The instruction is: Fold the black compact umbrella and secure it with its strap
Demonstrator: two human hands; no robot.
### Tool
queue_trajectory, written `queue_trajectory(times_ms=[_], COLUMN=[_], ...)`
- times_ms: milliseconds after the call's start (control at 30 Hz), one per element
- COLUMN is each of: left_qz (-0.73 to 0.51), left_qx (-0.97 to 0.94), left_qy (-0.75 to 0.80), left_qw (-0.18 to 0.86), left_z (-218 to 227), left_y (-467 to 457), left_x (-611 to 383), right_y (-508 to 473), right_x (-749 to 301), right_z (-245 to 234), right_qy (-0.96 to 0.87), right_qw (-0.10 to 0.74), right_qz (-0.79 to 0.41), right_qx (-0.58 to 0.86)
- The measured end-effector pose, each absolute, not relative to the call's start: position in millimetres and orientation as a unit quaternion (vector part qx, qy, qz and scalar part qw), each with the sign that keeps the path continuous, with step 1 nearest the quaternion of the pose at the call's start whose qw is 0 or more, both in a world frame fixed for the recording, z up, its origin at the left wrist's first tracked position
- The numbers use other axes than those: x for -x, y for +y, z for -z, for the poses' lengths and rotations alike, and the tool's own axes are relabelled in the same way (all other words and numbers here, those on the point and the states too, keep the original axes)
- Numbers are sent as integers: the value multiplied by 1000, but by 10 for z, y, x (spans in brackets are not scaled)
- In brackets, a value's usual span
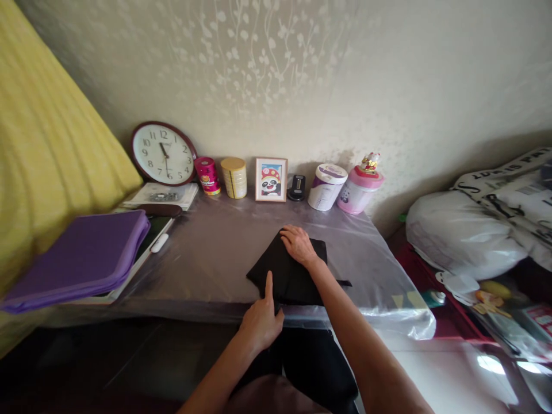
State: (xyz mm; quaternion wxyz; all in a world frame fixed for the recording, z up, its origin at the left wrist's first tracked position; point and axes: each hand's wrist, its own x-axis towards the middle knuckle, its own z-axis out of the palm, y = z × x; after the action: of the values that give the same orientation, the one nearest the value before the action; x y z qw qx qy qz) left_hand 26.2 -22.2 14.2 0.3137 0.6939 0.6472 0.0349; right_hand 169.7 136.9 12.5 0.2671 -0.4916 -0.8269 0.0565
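Observation:
A folded black cloth (284, 276) lies near the front edge of a table covered in clear plastic sheet (215, 253). My right hand (298, 245) rests flat on the cloth's far part, fingers stretched out and together, pressing it down. My left hand (261, 322) is at the cloth's near edge, its index finger pointing forward onto the fabric while the other fingers are curled in; I cannot make out anything inside them. More black fabric hangs below the table edge by my lap.
Along the wall stand a round clock (163, 153), a red tin (207, 175), a yellow tin (234, 177), a panda picture frame (271, 179), two white and pink canisters (345, 187). A purple folder (81, 256) lies left. Bags (466, 236) pile up right.

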Motion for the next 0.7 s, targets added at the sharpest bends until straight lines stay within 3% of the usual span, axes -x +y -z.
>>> queue_trajectory(times_ms=[100,167,467,700], left_qz=[-45,-51,-78,-81], left_qx=[-693,-694,-692,-688], left_qy=[646,645,645,648], left_qw=[316,317,314,317], left_z=[-135,-124,-68,-64], left_y=[-235,-239,-242,-246], left_x=[-262,-262,-271,-292], right_y=[1439,1355,659,427], right_x=[-1975,-2192,-2613,-2431], right_z=[-181,-216,-53,-96], right_qy=[-696,-657,-517,-512], right_qw=[382,406,440,436], right_qz=[-115,-121,-234,-285], right_qx=[597,623,696,683])
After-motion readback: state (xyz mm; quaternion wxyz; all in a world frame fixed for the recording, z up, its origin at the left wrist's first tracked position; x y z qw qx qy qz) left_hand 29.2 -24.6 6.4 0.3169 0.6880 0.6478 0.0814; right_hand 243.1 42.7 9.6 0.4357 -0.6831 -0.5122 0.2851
